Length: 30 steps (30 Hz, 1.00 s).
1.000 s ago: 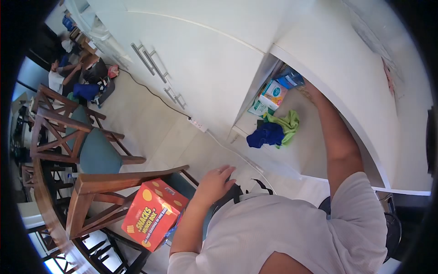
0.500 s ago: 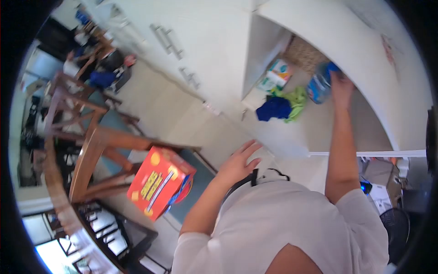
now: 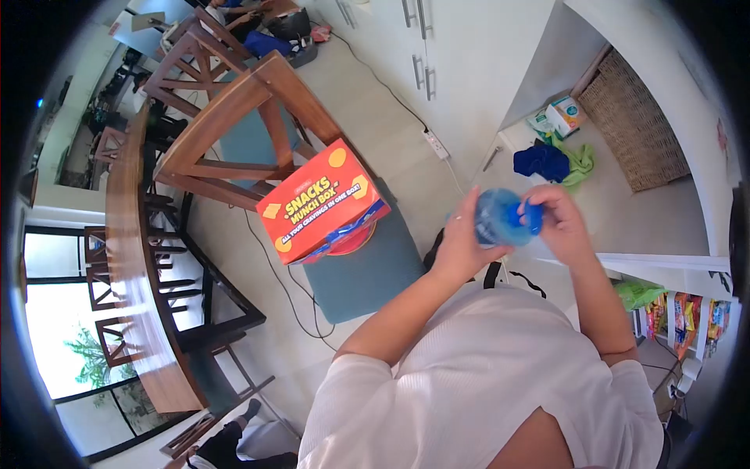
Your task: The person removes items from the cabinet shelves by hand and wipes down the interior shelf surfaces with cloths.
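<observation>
A clear blue bottle (image 3: 498,217) is held in front of my chest. My left hand (image 3: 461,244) wraps round its body, and the fingers of my right hand (image 3: 558,223) are closed at its blue cap (image 3: 531,217). Beyond the bottle, in an open cabinet (image 3: 625,223), lie a dark blue cloth (image 3: 541,161) and a green cloth (image 3: 578,162). Behind them are a white and orange pack (image 3: 564,117) and a woven basket (image 3: 634,125).
A red snack box (image 3: 322,205) stands on a teal chair seat (image 3: 375,273) to the left. Cables and a power strip (image 3: 435,145) lie on the floor. A long wooden table (image 3: 137,258) is farther left. People are in the background.
My right hand has brought the bottle out of the cabinet to my chest, and my left hand has taken hold of it. The view has shifted, showing more of the chair and table.
</observation>
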Each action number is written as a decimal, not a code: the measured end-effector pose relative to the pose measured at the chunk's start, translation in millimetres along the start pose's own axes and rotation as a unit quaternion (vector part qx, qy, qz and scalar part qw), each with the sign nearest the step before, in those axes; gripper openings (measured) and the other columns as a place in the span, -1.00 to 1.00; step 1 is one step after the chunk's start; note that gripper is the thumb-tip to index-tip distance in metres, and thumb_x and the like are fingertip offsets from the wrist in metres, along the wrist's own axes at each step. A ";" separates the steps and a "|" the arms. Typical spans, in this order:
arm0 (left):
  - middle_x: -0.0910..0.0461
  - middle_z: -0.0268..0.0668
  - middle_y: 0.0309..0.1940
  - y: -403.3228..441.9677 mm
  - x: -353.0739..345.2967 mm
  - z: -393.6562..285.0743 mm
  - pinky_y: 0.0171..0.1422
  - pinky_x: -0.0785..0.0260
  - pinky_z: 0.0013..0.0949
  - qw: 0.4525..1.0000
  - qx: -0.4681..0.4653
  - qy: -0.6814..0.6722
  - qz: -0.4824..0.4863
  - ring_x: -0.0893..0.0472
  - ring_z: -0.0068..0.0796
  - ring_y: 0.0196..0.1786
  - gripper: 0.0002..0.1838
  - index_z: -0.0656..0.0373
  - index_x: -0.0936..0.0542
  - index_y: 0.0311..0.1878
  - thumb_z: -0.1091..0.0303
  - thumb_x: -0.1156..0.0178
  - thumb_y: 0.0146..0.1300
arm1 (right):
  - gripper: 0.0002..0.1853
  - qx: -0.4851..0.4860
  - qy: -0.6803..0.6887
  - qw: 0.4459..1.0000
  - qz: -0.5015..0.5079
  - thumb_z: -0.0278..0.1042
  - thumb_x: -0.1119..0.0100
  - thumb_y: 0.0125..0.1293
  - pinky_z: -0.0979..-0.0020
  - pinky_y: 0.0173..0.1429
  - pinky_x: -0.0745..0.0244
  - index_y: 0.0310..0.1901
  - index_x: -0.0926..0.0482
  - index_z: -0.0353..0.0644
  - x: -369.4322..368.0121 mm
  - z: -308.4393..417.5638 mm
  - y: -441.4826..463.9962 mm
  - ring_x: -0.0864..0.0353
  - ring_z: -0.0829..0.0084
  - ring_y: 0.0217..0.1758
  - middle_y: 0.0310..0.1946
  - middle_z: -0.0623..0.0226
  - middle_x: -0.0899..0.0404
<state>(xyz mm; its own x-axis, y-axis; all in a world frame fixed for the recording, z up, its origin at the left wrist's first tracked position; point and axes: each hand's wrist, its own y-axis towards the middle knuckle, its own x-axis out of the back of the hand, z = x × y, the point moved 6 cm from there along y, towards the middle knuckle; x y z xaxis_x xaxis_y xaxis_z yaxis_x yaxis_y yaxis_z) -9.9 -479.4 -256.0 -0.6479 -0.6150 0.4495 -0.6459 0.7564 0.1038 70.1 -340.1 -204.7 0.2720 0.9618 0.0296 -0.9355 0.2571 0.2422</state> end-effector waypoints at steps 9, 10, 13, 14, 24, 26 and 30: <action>-0.34 0.00 0.09 -29.6 31.8 -5.9 0.18 -0.33 -0.27 0.993 0.034 -0.070 -0.092 -0.44 -0.19 0.12 0.11 0.29 -0.05 0.28 0.27 -0.57 -0.31 | -0.63 0.035 -0.164 0.985 0.046 -0.55 -0.18 0.11 0.38 0.09 -0.38 -0.01 -0.49 -0.11 -53.4 49.8 20.5 -0.51 0.35 -0.03 -0.12 0.30 -0.49; -0.32 0.01 0.10 -27.0 32.6 -7.9 0.18 -0.32 -0.28 0.991 0.020 -0.086 -0.097 -0.44 -0.20 0.12 0.12 0.29 -0.03 0.29 0.28 -0.57 -0.31 | -0.64 0.037 -0.160 0.986 0.040 -0.53 -0.19 0.11 0.38 0.08 -0.38 -0.01 -0.49 -0.09 -52.0 56.0 19.2 -0.51 0.34 -0.03 -0.11 0.30 -0.49; -0.27 0.00 0.14 -9.1 39.4 -29.4 0.22 -0.30 -0.24 0.990 0.005 -0.114 -0.083 -0.41 -0.21 0.16 0.16 0.27 0.03 0.31 0.31 -0.56 -0.30 | -0.33 0.065 -0.180 0.981 0.004 -0.41 -0.34 0.04 0.32 0.26 -0.25 0.21 -0.28 -0.15 -34.4 67.8 13.9 -0.36 0.30 0.20 0.11 0.23 -0.39; -0.26 0.00 0.14 -0.5 43.6 -38.1 0.23 -0.29 -0.24 0.988 -0.005 -0.131 -0.082 -0.40 -0.22 0.16 0.16 0.27 0.04 0.31 0.31 -0.56 -0.30 | -0.23 0.089 -0.178 0.980 -0.020 -0.38 -0.37 0.02 0.31 0.30 -0.21 0.27 -0.20 -0.17 -27.6 72.2 11.9 -0.32 0.28 0.25 0.15 0.21 -0.35; -0.16 -0.03 0.25 76.3 67.1 -180.5 0.36 -0.12 -0.10 0.900 -0.181 -0.396 0.018 -0.18 -0.15 0.35 0.23 0.07 0.25 0.43 0.24 -0.50 -0.13 | 0.05 0.079 -0.160 0.971 -0.162 -0.37 -0.42 -0.04 0.25 0.36 -0.16 0.40 0.11 -0.21 13.0 107.2 14.9 -0.25 0.21 0.33 0.28 0.05 -0.19; -0.10 0.01 0.33 81.7 61.2 -166.2 0.41 0.02 -0.09 0.922 -0.161 -0.353 0.001 -0.08 -0.13 0.41 0.14 -0.02 0.30 0.45 0.04 -0.36 0.03 | 0.05 0.206 -0.146 0.942 -0.222 -0.38 -0.42 -0.04 0.24 0.35 -0.19 0.39 0.13 -0.23 39.6 139.3 27.5 -0.27 0.24 0.30 0.26 0.07 -0.22; -0.18 -0.06 0.32 75.2 47.9 -138.1 0.39 -0.04 -0.15 0.941 -0.068 -0.333 0.002 -0.16 -0.19 0.38 -0.18 0.01 0.20 0.44 0.01 -0.05 0.32 | 0.08 0.289 -0.093 0.878 -0.371 -0.35 -0.44 -0.05 0.27 0.32 -0.22 0.38 0.17 -0.27 98.6 221.9 41.9 -0.28 0.24 0.28 0.22 0.05 -0.23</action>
<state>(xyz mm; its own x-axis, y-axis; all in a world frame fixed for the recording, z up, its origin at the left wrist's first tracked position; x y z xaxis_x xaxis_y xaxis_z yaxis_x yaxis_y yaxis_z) -33.7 -421.1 -104.2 -0.7883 -0.5820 -0.1998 -0.6152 0.7523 0.2358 107.7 -255.2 23.6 0.8407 0.5036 -0.1991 -0.2296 0.6644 0.7112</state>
